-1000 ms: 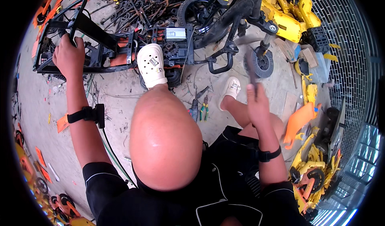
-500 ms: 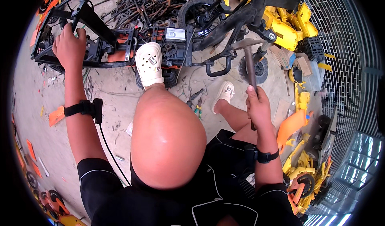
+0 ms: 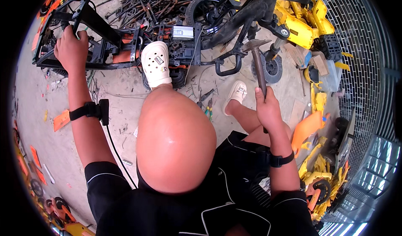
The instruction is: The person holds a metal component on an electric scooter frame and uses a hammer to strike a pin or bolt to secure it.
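Note:
My right hand (image 3: 269, 108) is closed round the dark handle of a hammer (image 3: 259, 66), held upright in view with its metal head by the black bars of a vehicle's front end. Whether the head touches them I cannot tell. At the far left, my left hand (image 3: 72, 50) is closed on a black tube of the vehicle frame (image 3: 94, 24); its fingertips are partly hidden. My raised foot, in a cream clog (image 3: 155, 62), rests on the middle of the frame. A black steering column (image 3: 240, 24) slants up at the right end of the frame.
Rusty rods and sprockets (image 3: 150, 6) are heaped behind the frame. Yellow plastic panels (image 3: 295, 31) lie at the right, with more (image 3: 320, 169) below them. Pliers (image 3: 208, 108) lie on the floor near my other clog (image 3: 238, 93). A loose wheel (image 3: 273, 68) stands beyond the hammer.
The hammer has turned slightly, so more of its head shows, and my right hand has shifted a little. The view has moved slightly. My left hand keeps its hold on the frame.

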Demonstrator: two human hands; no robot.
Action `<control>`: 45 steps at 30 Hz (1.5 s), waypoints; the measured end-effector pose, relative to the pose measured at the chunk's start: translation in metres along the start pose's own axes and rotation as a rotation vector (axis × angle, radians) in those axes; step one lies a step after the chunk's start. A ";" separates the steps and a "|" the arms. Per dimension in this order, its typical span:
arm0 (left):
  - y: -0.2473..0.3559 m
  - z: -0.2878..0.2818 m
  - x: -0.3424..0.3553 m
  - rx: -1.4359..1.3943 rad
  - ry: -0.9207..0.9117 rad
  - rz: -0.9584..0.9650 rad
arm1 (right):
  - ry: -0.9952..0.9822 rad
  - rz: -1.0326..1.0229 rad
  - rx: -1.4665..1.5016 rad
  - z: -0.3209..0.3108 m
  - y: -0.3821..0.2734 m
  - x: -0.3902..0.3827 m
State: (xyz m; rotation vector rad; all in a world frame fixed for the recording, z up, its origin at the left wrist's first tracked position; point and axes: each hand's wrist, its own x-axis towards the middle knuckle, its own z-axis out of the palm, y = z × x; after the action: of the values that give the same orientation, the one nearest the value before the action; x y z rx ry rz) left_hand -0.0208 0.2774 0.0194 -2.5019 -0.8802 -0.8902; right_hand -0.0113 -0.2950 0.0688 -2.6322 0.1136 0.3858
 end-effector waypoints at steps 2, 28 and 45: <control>0.001 0.001 0.000 -0.018 0.051 -0.001 | 0.016 -0.033 0.024 -0.001 0.000 -0.001; 0.006 -0.004 -0.001 -0.055 0.081 -0.006 | -0.012 -0.005 0.167 0.003 0.025 0.005; -0.001 0.005 -0.003 -0.017 0.052 0.002 | 0.004 0.034 0.024 0.008 0.003 -0.004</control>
State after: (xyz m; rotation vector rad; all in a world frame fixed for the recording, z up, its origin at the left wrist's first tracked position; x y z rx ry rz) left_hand -0.0213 0.2794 0.0140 -2.4818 -0.8566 -0.9610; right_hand -0.0177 -0.2939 0.0617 -2.6101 0.1632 0.3880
